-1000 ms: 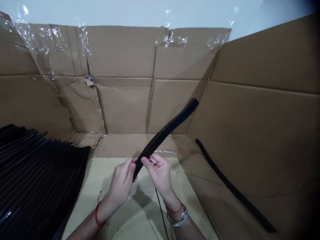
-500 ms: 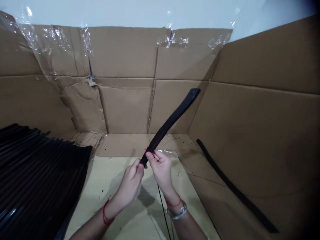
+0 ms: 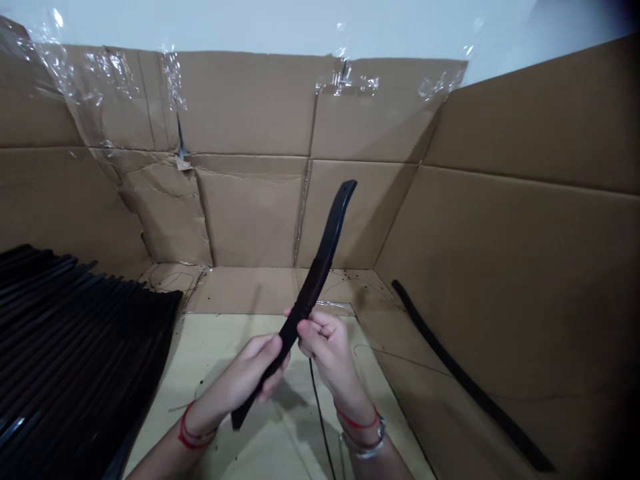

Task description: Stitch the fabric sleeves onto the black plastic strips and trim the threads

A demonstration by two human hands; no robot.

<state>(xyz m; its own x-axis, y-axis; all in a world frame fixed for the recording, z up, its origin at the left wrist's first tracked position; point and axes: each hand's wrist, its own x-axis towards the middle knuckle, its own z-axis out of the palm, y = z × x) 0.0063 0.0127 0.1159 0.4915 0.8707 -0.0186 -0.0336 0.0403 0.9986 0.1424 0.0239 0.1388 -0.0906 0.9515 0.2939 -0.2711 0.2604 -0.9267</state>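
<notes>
Right above the pale board [image 3: 210,343], both hands are at work on one curved black strip [image 3: 337,223]. The left hand [image 3: 253,370] is wrapped around its lower part, thumb on top and fingers beneath. The right hand [image 3: 325,347] sits just beside it, fingers bent in and thumb against the strip's edge; I cannot tell whether it is clamped on the strip or on the dark cord [image 3: 320,407] that runs down from under it over the board. The strip slants, its lower end over the board and its upper end showing beyond the board's far edge, with a wrapped section [image 3: 315,283] partway along. Left of the board lies a stack of dark strips [image 3: 85,360], closely packed. Right of the board is a loose strip [image 3: 465,380], along with a thin thread [image 3: 410,360]. Beyond the board's far edge rises a cardboard wall [image 3: 240,113] with clear tape [image 3: 345,80].
</notes>
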